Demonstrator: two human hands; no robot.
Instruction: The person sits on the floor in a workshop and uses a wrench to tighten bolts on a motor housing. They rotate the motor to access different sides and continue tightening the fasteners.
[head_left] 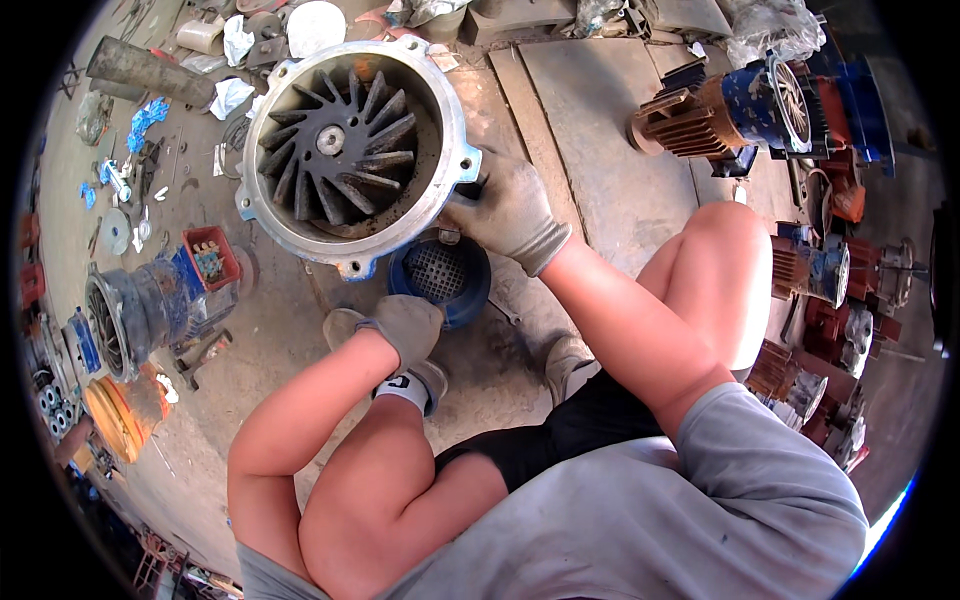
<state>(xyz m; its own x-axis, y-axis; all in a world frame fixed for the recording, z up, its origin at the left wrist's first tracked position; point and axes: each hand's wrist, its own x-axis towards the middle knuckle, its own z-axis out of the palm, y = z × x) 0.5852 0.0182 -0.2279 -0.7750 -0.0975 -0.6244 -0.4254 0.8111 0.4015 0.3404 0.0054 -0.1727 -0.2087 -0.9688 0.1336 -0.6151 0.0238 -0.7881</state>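
Observation:
A round grey metal pump housing (pixel 440 105) with bolt lugs faces up in front of me, its rim edged with blue paint. Inside it sits a dark, many-bladed impeller (pixel 370 150) around a central bolt. My right hand (pixel 510 210), in a grey work glove, grips the housing's right side; some fingers are hidden. Just below lies a blue fan cover (pixel 470 300) with a round grille. My left hand (pixel 408 328), also gloved, is curled at the cover's left edge. Its fingertips are hidden, so what they hold does not show.
A wrench (pixel 505 312) lies right of the fan cover. At left stands a blue motor (pixel 180 290) with an opened red terminal box (pixel 210 257). Rusty motors (pixel 720 110) line the right side. Blue gloves (pixel 147 122), rags and a metal pipe (pixel 150 72) lie at far left.

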